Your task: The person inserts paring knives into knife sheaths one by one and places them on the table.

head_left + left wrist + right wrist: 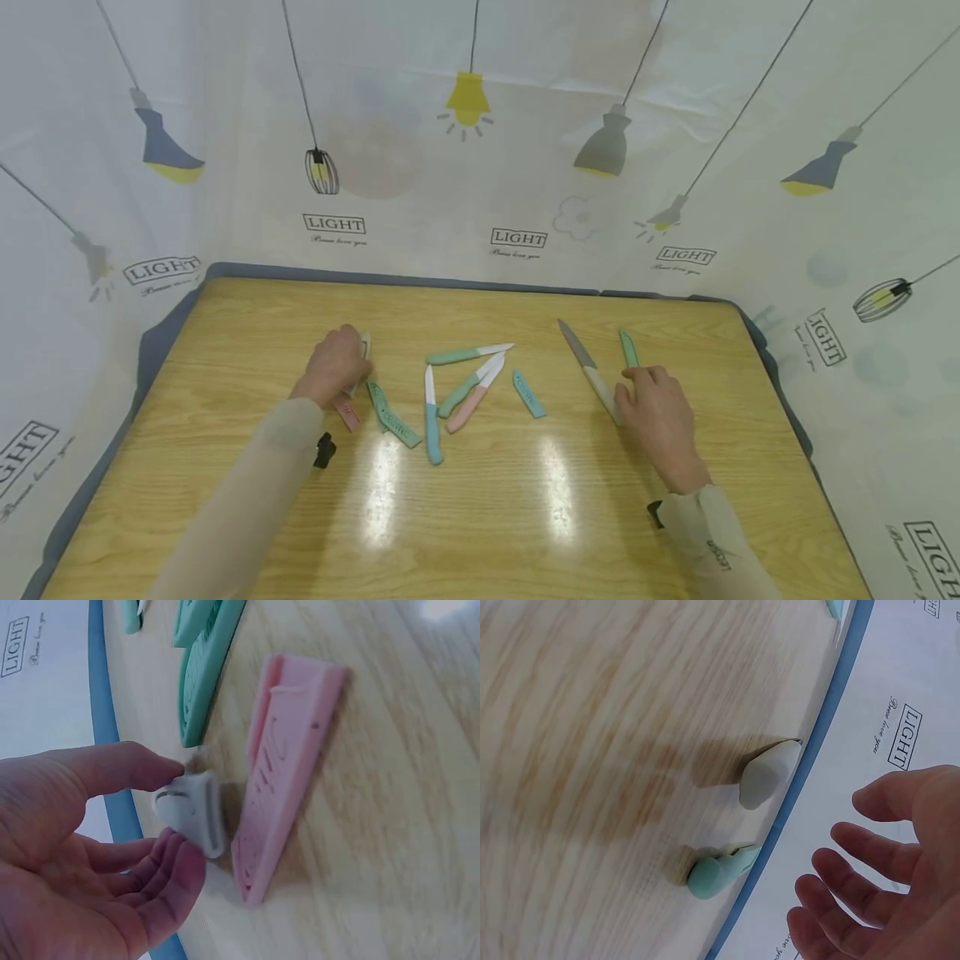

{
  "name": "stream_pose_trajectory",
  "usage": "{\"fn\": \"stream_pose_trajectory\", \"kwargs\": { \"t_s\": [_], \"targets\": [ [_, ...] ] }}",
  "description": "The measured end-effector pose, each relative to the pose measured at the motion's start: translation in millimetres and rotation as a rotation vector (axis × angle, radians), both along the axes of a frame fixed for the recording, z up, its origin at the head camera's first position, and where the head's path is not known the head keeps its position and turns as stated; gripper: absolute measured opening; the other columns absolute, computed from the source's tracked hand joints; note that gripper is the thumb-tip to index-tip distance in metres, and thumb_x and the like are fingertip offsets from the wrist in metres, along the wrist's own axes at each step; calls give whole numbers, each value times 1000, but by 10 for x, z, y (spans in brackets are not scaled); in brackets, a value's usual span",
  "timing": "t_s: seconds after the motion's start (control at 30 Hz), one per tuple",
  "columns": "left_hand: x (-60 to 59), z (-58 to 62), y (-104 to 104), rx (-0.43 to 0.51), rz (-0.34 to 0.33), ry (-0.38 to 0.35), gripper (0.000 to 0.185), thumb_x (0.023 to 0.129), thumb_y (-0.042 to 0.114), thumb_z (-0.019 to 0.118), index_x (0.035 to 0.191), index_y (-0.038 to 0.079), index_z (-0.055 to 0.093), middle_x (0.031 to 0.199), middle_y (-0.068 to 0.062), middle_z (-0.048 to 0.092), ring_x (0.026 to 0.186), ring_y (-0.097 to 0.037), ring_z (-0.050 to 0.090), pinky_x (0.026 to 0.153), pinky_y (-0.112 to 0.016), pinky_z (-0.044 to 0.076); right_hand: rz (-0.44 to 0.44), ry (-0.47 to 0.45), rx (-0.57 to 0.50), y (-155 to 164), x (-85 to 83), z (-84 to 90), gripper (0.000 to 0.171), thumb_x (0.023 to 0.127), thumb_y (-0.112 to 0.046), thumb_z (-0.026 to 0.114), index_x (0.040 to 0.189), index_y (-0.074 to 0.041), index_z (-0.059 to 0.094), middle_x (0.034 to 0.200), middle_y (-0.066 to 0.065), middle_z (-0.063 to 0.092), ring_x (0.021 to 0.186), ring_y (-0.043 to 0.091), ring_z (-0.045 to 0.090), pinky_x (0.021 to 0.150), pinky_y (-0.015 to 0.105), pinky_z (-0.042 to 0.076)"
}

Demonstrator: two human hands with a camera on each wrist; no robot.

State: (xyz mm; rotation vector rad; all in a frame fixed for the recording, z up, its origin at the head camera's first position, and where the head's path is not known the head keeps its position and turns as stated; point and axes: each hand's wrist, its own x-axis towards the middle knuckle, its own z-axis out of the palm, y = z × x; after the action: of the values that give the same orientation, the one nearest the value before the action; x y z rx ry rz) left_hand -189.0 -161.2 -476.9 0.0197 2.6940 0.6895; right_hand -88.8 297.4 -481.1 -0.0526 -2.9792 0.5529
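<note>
My left hand (pixel 333 365) pinches a white knife sheath (pixel 196 814) between thumb and fingers at the table's left. Beside it lies a pink sheath (pixel 289 765), with green sheaths (pixel 393 421) just to the right. My right hand (pixel 662 421) hovers with spread, loosely bent fingers and holds nothing in the right wrist view. Below it are a large knife (pixel 600 390) with a cream handle and a grey blade, and a slim green piece (pixel 716 874) whose kind I cannot tell.
Mid-table lie a blue-handled knife (pixel 432 425), a pink-handled knife (pixel 468 404) and two green-handled knives (pixel 453 356), all with bare white blades. A blue sheath (pixel 529 394) lies to their right. A printed white curtain (pixel 420 167) stands behind the wooden table (pixel 480 517).
</note>
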Motion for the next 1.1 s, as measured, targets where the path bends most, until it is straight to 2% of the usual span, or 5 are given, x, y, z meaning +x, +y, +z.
{"fn": "stream_pose_trajectory", "kwargs": {
  "t_s": [0.1, 0.33, 0.67, 0.93, 1.1],
  "targets": [
    [-2, 50, 5, 46, 34, -2, 45, 92, 6, 69, 126, -16, 49, 108, -28, 55, 89, -36, 58, 66, -37, 60, -4, -10, -7, 5, 5, 6, 37, 103, -21, 54, 127, 4, 66, 127, 29, 59, 111, 49, 58, 83, 62, 55],
    [-27, 210, 38, 214, 77, 6, 58, 96, 12, 65, 146, -10, 46, 134, -30, 57, 112, -40, 62, 89, -45, 60, -8, -43, -12, -2, -7, 14, 38, 104, -23, 52, 128, 4, 65, 131, 30, 57, 114, 49, 56, 85, 63, 54],
    [136, 300, 97, 507, 178, 19, 63, 99, 15, 63, 155, -1, 40, 140, -25, 55, 128, -41, 55, 104, -53, 54, 8, -55, -18, -66, -32, -6, 39, 104, -24, 52, 129, 3, 65, 129, 29, 57, 113, 48, 57, 82, 62, 55],
    [279, 252, 165, 1023, 256, -88, 55, 108, 7, 54, 157, -5, 34, 149, -30, 48, 137, -38, 51, 112, -40, 49, 6, -67, -16, -80, -44, -26, 41, 105, -26, 51, 131, 3, 64, 131, 29, 56, 115, 48, 56, 84, 63, 55],
    [376, 165, 212, 1236, 286, -159, 51, 110, 4, 46, 158, -4, 31, 157, -29, 39, 142, -33, 47, 113, -35, 47, -3, -100, -29, -102, -70, -55, 47, 106, -31, 49, 136, 4, 59, 135, 29, 53, 120, 48, 53, 92, 64, 52]
  ]
}}
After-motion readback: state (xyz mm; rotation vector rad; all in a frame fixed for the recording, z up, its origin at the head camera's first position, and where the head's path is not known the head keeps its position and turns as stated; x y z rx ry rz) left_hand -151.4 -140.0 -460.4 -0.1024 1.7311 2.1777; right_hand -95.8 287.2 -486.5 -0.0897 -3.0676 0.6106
